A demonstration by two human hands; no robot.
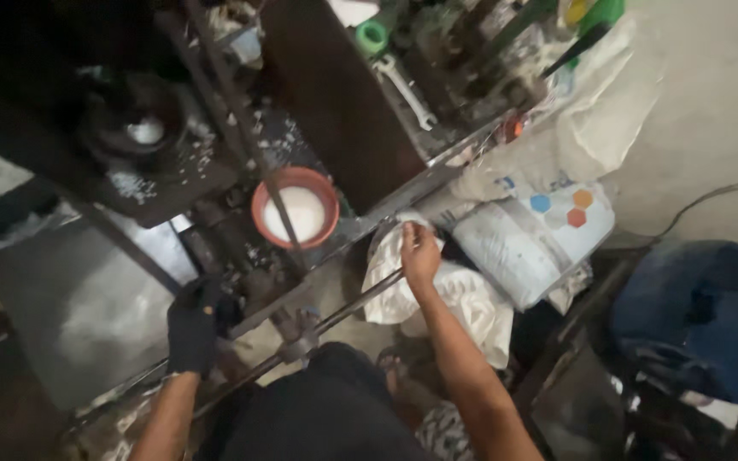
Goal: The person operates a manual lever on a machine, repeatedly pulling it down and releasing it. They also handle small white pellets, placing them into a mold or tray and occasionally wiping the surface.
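Concrete flooring [711,102], pale and stained, is seen at the upper right, with a dark cable trailing across it. A grimy metal machine frame [360,226] fills the middle, its surfaces dusted with white powder. An orange bowl [295,207] of white powder is set within the frame, crossed in view by a thin rod. Behind it, a wrench [405,90] and a green roll [372,36] are laid on a dark ledge. White sacks [523,243], one marked with coloured hexagons, are piled to the right, beside a blue bundle [698,316].

The left hand [192,324], covered by a black glove, is wrapped around a dark part of the frame. The right hand [420,254], bare, is closed on the top edge of a crumpled white bag [463,307], which is held just below the frame's slanted bar.

Much of the upper left is lost in shadow, and the round fitting [134,128] there is hard to make out. What the gloved fingers grasp cannot be identified. The lower right corner is dark and cluttered.
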